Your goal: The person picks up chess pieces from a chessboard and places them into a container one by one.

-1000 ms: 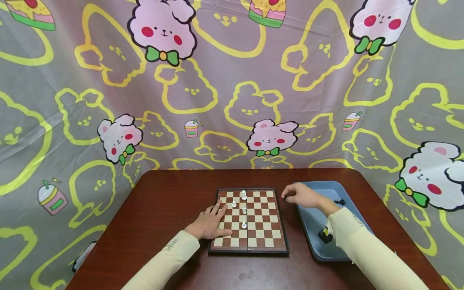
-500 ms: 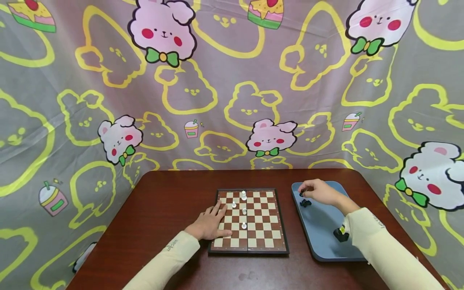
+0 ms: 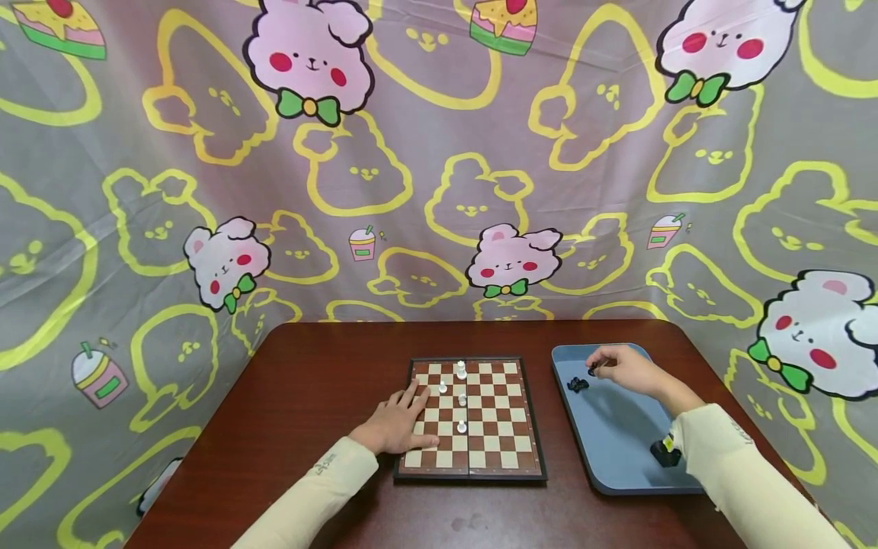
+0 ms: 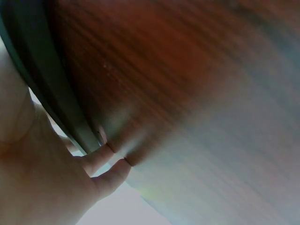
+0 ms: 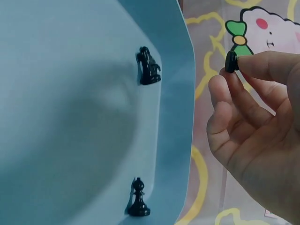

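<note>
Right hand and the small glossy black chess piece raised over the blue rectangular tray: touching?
Touching. The right wrist view shows fingers of the right hand pinching the small glossy black chess piece.

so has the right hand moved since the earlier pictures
Yes, rightward: in the head view, the right hand has moved away from the chessboard, from just beside its right edge to over the tray.

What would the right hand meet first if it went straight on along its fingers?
Likely the lying chess piece in the tray, just left of the black piece the right hand pinches. Height is unclear, so the tray's floor might come first.
</note>
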{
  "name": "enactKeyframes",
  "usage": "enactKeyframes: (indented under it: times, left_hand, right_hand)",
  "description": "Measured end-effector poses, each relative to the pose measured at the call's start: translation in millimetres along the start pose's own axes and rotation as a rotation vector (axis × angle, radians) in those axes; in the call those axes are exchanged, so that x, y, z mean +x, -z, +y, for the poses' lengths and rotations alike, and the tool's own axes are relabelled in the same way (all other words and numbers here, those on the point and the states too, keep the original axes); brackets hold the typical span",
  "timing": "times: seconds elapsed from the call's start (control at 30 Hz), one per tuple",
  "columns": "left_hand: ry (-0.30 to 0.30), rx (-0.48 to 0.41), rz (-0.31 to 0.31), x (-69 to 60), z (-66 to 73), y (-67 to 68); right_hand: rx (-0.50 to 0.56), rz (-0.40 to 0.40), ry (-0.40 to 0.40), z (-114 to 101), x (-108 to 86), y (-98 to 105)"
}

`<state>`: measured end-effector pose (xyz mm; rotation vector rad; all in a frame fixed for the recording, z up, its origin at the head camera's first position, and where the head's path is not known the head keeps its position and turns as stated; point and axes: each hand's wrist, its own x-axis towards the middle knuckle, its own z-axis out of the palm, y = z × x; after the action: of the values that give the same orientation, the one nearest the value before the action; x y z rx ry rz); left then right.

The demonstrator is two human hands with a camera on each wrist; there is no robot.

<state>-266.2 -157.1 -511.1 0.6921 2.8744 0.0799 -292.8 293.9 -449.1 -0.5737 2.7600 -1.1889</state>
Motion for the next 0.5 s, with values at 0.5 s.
enactKeyframes:
  times: [0.5]
  left_hand:
    - [-0.003,0.006,0.0,-0.4,0.7,3.0]
  right_hand:
    - [-0.007,0.02,-0.017,1.6,-3.7,1.4]
